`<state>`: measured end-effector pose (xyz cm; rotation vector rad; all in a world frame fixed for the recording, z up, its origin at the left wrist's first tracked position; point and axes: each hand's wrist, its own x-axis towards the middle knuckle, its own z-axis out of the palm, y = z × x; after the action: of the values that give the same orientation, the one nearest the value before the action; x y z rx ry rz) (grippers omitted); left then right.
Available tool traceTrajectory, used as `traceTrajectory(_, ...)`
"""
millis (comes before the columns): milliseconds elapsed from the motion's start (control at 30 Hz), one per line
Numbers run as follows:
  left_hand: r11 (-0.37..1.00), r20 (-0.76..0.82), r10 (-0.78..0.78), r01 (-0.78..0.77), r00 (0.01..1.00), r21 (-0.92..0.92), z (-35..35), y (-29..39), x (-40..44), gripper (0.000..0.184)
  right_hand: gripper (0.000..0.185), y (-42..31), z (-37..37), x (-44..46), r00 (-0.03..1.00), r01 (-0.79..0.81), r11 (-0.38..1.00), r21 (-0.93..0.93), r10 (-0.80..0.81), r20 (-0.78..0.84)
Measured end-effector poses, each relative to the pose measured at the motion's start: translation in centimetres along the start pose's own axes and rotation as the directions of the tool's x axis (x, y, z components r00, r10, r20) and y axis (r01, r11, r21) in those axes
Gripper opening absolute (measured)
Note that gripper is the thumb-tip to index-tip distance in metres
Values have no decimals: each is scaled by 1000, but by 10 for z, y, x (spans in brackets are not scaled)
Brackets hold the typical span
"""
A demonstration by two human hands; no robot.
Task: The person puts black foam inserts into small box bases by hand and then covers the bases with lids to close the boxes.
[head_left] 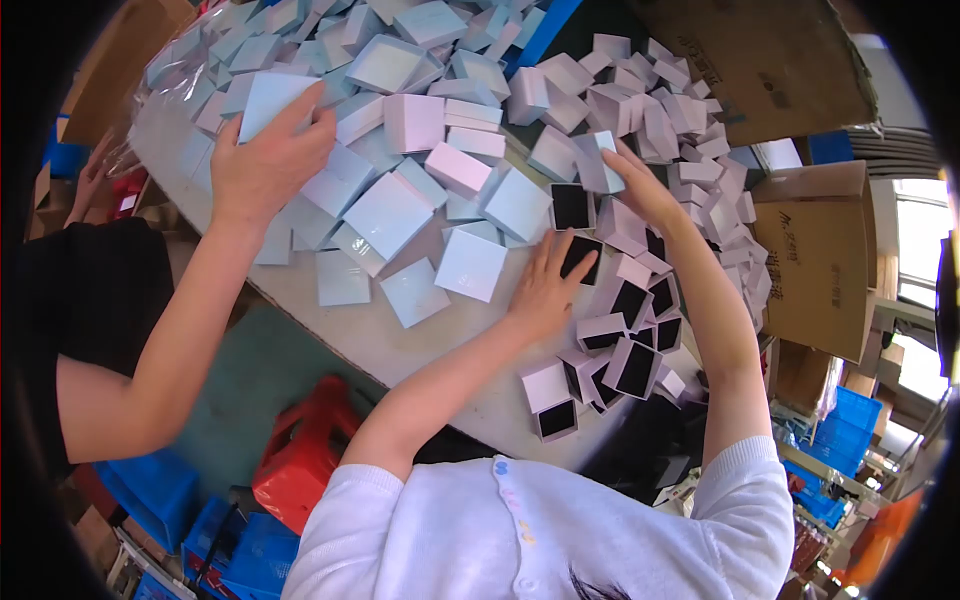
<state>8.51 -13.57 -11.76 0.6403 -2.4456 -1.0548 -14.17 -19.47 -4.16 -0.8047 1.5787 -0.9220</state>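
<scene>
Where the pale table [480, 380] spreads across the view, a loose heap of pale blue-white boxes [395, 215] covers its far and left parts, many overlapping so that their lower sides are hidden. Upright beyond its right side stands a large brown carton [815, 250], with printing too distorted to read; another brown carton [740, 60] is cut off at the top.

At left, a co-worker in a black top [100, 250], cut off by the dark rim of the view, reaches in; their hand [270, 165] holds a flat pale box [268, 100], its underside hidden. Below the table edge are a red stool [300, 470], partly covered by my arm, and blue crates [150, 495], cut off at the lower left.

Nearer me, small open boxes with black insides [632, 368] lie jumbled at the table's right. My right hand [645, 190] is closed on the edge of a tilted pale box [598, 163]; its thumb is hard to make out. My left hand [543, 285] is open, fingers spread, touching a black-lined box [582, 262] between forefinger and thumb and partly covering it; I cannot tell whether it presses or grips. Just beyond those fingers sits another black-lined box [572, 208].
</scene>
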Motion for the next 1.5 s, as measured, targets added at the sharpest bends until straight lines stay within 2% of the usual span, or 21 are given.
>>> traceTrajectory(33, 1000, 1, 14, -14, 1000, -12, 9, -7, 4, 73, 55, 7, -5, -14, 998, -41, 970, 239, 27, 64)
traceTrajectory(67, 995, 34, 66, -69, 997, 69, 17, -14, 6, 74, 53, 8, -6, -30, 995, -60, 957, 282, 34, 97)
traceTrajectory(100, 981, 70, 111, -120, 991, 153, 25, -20, 4, 75, 52, 12, -2, -46, 1000, 16, 955, 295, -16, -3)
traceTrajectory(167, 978, 4, 119, -118, 993, 171, 23, -22, -9, 78, 60, 17, -5, -76, 994, 92, 982, -164, -100, -37)
traceTrajectory(233, 1000, 15, -1, 1, 1000, -19, 5, -20, -27, 77, 72, 34, -3, -95, 909, 351, 678, -646, -411, 62)
traceTrajectory(267, 1000, -61, -7, 6, 998, -4, -5, -19, -36, 81, 78, 38, 2, -102, 873, 415, 512, -753, -458, 170)
traceTrajectory(467, 995, -192, -76, 63, 978, -76, -5, -30, -54, 101, 72, 60, 50, -97, 773, 624, 270, -733, -353, 528)
traceTrajectory(567, 991, -186, -123, 109, 975, -81, -5, -30, -53, 109, 68, 74, 70, -88, 719, 693, 287, -661, -344, 604)
traceTrajectory(600, 989, -202, -119, 98, 972, -109, -4, -31, -52, 111, 64, 77, 75, -87, 676, 730, 197, -654, -349, 650)
traceTrajectory(900, 995, -154, -59, 70, 986, 65, -5, -31, -49, 104, 59, 105, 75, -90, 668, 686, -72, -724, -331, 667)
traceTrajectory(967, 997, -150, -19, 29, 989, 67, -6, -26, -56, 101, 55, 97, 78, -95, 660, 705, -8, -710, -360, 659)
traceTrajectory(1033, 988, -169, -72, 46, 983, -150, -12, -21, -63, 99, 52, 71, 74, -85, 629, 729, 10, -685, -406, 663)
traceTrajectory(1067, 969, -128, -126, 94, 984, -228, -33, -8, -71, 97, 46, 50, 71, -79, 585, 759, 66, -647, -506, 634)
traceTrajectory(1100, 982, -224, -89, 47, 970, -185, -56, 1, -79, 96, 41, 43, 71, -79, 550, 791, 142, -595, -592, 589)
traceTrajectory(1133, 989, -297, -61, 18, 953, -146, -76, 8, -95, 95, 33, 46, 66, -58, 466, 745, 76, -662, -770, 436)
traceTrajectory(1167, 990, -363, -112, 73, 925, -118, -92, 8, -113, 94, 32, 47, 62, -38, 616, 566, 285, -773, -769, 168)
traceTrajectory(1267, 942, -522, -305, 333, 796, -42, -121, -25, -137, 96, 28, 46, 41, 30, 638, 359, 183, -915, -764, 97)
traceTrajectory(1300, 943, -526, -297, 332, 797, -30, -125, -28, -132, 96, 28, 49, 41, 43, 630, 364, 186, -913, -771, 95)
traceTrajectory(1367, 832, -569, -324, 514, 756, 209, -130, -36, -112, 100, 32, 45, 46, 59, 945, 144, 362, -921, -325, 20)
traceTrajectory(1467, 972, -644, 13, 142, 765, 187, -110, -12, -96, 89, 27, 39, 40, 54, 867, 167, 489, -856, -486, -109)
traceTrajectory(1500, 998, -527, 50, -27, 849, 51, -91, -8, -92, 82, 26, 39, 41, 45, 825, 188, 547, -816, -539, -171)
